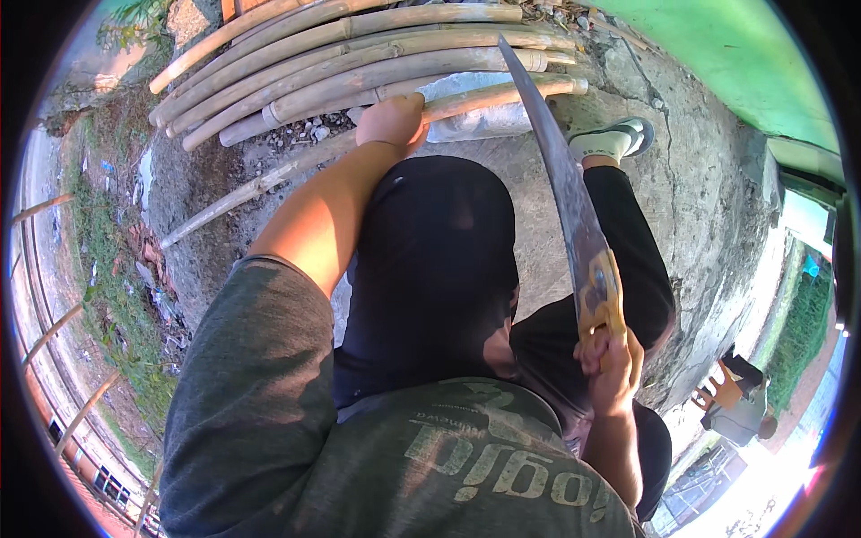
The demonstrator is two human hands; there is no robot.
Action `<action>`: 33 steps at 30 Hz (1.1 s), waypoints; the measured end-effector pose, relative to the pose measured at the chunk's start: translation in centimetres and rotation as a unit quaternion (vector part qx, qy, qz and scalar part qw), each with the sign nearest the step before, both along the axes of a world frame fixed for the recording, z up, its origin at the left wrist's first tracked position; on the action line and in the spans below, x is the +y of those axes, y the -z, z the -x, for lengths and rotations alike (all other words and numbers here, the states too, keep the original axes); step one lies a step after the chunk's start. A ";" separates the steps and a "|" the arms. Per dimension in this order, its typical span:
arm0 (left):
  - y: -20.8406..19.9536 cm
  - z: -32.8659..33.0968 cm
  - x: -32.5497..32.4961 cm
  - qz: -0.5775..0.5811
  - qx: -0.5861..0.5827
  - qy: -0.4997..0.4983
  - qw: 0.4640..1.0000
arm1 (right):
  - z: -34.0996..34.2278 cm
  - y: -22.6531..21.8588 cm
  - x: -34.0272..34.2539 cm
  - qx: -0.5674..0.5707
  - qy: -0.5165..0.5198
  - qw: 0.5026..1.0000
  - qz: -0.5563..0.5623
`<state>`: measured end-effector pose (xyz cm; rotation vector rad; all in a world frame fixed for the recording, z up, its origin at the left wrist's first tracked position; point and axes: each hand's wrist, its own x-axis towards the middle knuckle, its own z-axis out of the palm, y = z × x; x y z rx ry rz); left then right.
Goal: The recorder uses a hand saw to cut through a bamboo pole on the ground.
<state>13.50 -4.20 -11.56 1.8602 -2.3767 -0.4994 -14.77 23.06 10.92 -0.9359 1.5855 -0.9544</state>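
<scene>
My left hand (392,123) is closed around a thin bamboo pole (269,182), which slants from the lower left up to the right. Beyond that hand, the pole passes over a pale grey block (480,124). In my right hand (613,363) is the yellowish handle of a handsaw (565,179), gripped beside my right thigh. Its long tapering blade points up and away, and the tip overlaps the bamboo poles in this view. Whether the blade touches the held pole, I cannot tell.
Several bamboo poles (421,66) lie side by side at the far side. My sandalled foot (619,141) rests near the held pole's right end on cracked concrete (708,215). A green wall (717,54) stands at the far right; another person (737,420) is at lower right.
</scene>
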 end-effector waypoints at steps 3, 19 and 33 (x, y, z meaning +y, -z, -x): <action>-0.6 -0.3 0.7 0.006 0.000 0.010 1.000 | -1.1 0.3 -1.9 -0.015 0.023 0.999 -0.026; -1.6 0.2 -0.3 -0.051 -0.024 -0.007 0.998 | -0.7 2.2 -0.9 -0.010 0.003 1.000 -0.018; -1.6 0.5 -0.5 -0.048 -0.026 -0.015 0.998 | 0.3 1.1 2.5 -0.017 -0.027 0.999 0.006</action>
